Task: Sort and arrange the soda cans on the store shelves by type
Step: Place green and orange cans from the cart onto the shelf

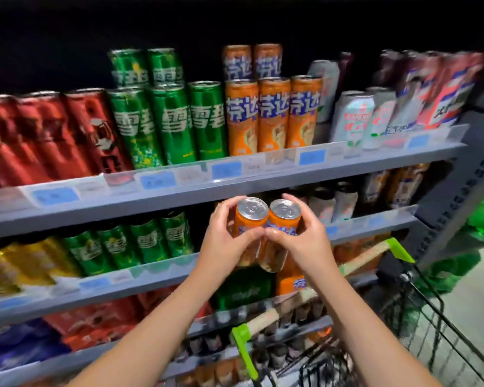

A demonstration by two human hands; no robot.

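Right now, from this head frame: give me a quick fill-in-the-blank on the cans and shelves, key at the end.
1. The left hand and right hand together hold ____ orange cans.
2. On the top shelf, the green cans stand between the red cans and the ____ cans.
3. The shopping cart handle has ____ end caps.

Missing words: two; orange; green

White characters 雪碧 printed on green cans [176, 121], top shelf. White-on-blue 芬达 on orange cans [274, 113] beside them. Same 雪碧 on green cans of middle shelf [148, 241]. Blue shelf-edge price tags [226, 169] blurred, unreadable.
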